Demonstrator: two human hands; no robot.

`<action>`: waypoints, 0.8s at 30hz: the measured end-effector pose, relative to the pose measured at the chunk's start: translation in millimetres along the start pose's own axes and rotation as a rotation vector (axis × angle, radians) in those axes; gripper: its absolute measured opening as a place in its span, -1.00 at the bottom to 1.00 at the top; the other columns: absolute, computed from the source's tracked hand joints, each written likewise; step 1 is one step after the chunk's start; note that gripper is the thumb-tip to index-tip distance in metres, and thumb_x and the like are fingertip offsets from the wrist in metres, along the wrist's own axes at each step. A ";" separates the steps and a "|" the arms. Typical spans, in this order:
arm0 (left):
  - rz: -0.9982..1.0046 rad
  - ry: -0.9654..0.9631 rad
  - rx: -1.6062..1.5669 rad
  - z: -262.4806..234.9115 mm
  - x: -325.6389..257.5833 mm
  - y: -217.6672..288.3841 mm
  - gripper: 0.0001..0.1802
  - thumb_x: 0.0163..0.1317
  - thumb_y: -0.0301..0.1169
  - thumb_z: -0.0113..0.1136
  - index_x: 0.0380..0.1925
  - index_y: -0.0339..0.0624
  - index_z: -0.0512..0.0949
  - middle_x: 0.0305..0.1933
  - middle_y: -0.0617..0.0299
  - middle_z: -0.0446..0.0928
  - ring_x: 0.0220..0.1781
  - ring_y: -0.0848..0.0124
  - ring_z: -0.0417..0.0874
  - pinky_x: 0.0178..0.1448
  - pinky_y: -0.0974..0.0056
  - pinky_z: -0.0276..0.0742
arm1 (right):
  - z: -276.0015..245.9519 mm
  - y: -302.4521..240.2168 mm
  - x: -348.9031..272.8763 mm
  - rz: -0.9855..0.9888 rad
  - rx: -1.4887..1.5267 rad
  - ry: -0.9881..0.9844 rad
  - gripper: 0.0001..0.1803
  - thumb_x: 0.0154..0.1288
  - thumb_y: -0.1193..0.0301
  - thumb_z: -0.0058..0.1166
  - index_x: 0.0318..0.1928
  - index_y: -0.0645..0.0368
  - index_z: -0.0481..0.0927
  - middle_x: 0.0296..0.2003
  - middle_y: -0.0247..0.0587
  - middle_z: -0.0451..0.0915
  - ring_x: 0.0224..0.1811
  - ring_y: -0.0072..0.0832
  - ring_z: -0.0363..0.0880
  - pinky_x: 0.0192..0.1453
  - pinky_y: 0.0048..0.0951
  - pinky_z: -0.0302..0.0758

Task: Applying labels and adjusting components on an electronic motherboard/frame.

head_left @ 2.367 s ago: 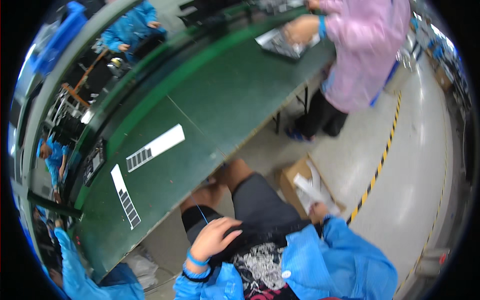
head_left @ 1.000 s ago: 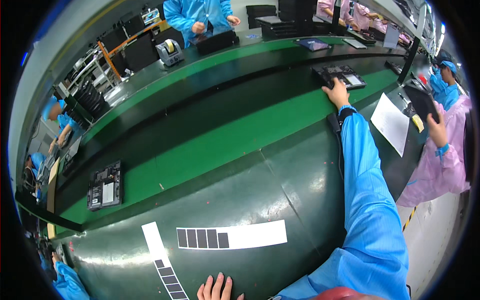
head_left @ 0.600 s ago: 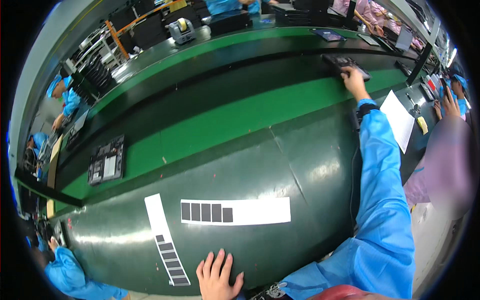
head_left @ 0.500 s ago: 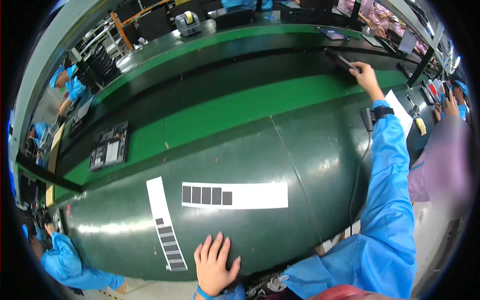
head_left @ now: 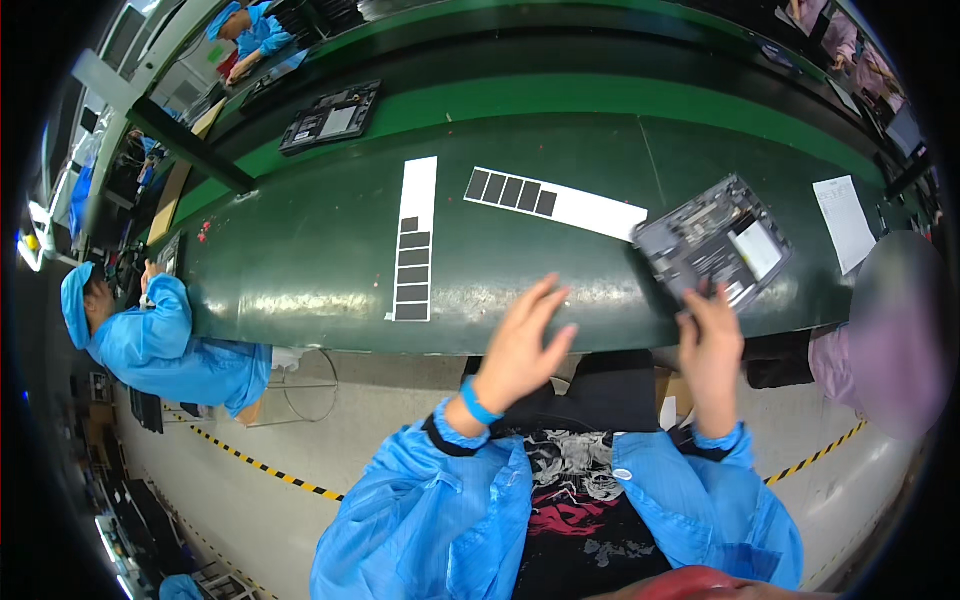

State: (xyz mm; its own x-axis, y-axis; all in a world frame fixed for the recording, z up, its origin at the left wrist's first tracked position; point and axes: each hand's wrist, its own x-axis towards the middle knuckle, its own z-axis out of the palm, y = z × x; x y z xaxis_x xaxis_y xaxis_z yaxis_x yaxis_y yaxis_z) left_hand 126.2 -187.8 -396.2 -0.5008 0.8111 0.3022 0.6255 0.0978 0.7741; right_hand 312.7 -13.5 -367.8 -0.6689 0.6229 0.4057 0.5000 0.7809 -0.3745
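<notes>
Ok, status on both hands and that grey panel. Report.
Right hand fingertips on grey panel, near bench edge. Left hand open, over bench edge, holding nothing. White strips left of panel, apart from it.

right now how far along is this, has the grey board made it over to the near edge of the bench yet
Done: the grey board now lies on the green bench near its front edge, beside the white strips. In hand: the right hand has fingertips on the board's near edge; whether it grips is unclear. The left hand hovers open over the bench edge, holding nothing. Left: the board sits skewed, and no work on it shows.
</notes>
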 end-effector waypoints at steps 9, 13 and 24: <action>-0.173 -0.145 -0.572 123.7 9.7 30.0 -0.06 0.22 -0.43 0.17 0.39 -0.38 -0.26 0.47 -0.15 -0.09 0.49 0.11 0.04 0.45 0.08 0.11 | -39.4 82.0 27.5 0.231 0.134 0.238 -0.58 0.22 0.33 0.16 0.05 0.27 0.53 -0.01 0.07 0.57 0.09 -0.15 0.53 0.20 -0.30 0.37; -0.249 -0.129 -0.962 148.1 23.8 52.6 0.02 0.15 -0.55 0.12 0.38 -0.38 -0.43 0.47 -0.10 -0.06 0.45 0.22 0.11 0.46 0.20 0.06 | -4.2 236.8 67.6 0.366 0.585 0.051 -0.54 0.26 0.38 0.13 0.15 0.25 0.45 -0.02 -0.16 0.56 0.02 -0.47 0.49 0.17 -0.48 0.36; -0.248 -0.051 -0.660 2.0 -21.6 42.5 -0.19 0.17 -0.52 0.19 0.38 -0.34 0.01 0.43 0.01 0.09 0.44 0.25 0.11 0.38 0.23 0.22 | -30.8 56.2 -17.2 0.383 0.767 0.356 -0.71 0.31 0.55 0.01 0.03 0.34 0.51 -0.02 -0.16 0.54 0.05 -0.48 0.46 0.18 -0.48 0.35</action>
State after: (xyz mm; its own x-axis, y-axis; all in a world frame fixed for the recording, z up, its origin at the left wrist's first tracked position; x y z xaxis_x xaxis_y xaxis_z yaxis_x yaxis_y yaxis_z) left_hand 164.8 -199.9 -371.0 -0.5428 0.8378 0.0589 -0.0050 -0.0734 0.9973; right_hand 369.3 21.1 -370.1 -0.2614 0.9089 0.3249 0.0665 0.3527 -0.9334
